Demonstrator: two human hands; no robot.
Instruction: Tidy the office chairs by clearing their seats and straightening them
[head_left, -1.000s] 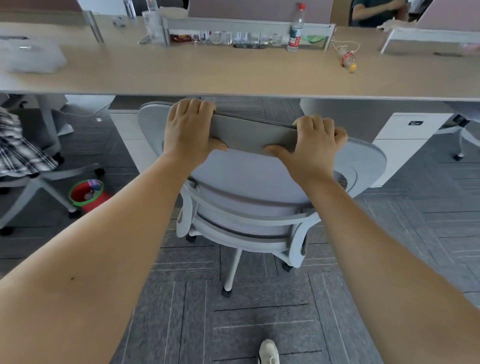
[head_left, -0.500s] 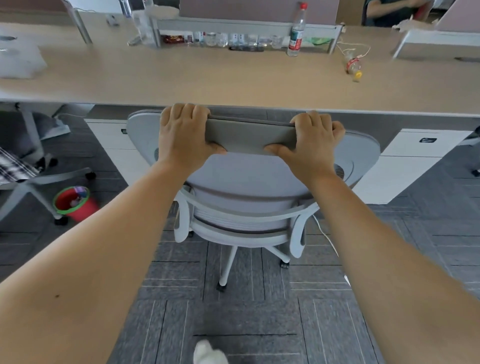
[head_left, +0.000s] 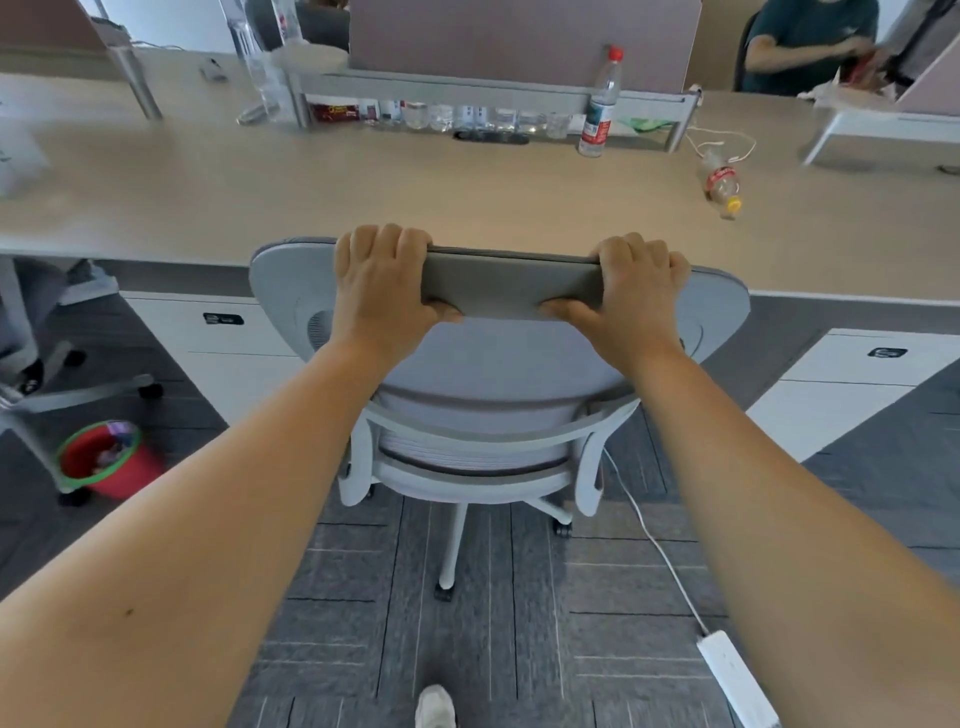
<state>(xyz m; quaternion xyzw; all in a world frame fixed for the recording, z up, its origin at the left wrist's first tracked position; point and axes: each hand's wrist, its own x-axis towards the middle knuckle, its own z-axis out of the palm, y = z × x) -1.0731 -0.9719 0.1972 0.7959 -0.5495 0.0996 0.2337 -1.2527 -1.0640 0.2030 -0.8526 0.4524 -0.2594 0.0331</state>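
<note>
Gripping the top edge of the chair (head_left: 498, 364), you have your left hand (head_left: 382, 291) and your right hand (head_left: 631, 296) closed over its grey backrest, fingers curled over the far side and thumbs pressed on the near face. Your left hand sits left of the middle of the top edge, your right hand right of the middle, with a bare stretch of backrest between them. The chair stands square to the desk (head_left: 363, 192), its back just at the desk's near edge and its seat hidden beneath. Its white legs and castors rest on the grey carpet near your shoe (head_left: 435, 706). On the desk, an upright bottle (head_left: 600, 104) with a red cap stands at the far side, and a second bottle (head_left: 721, 184) lies on its side to the right. A red bucket (head_left: 104, 462) with a green rim sits on the floor at left. A white power strip (head_left: 737, 680) lies on the carpet at right, near your right arm
</note>
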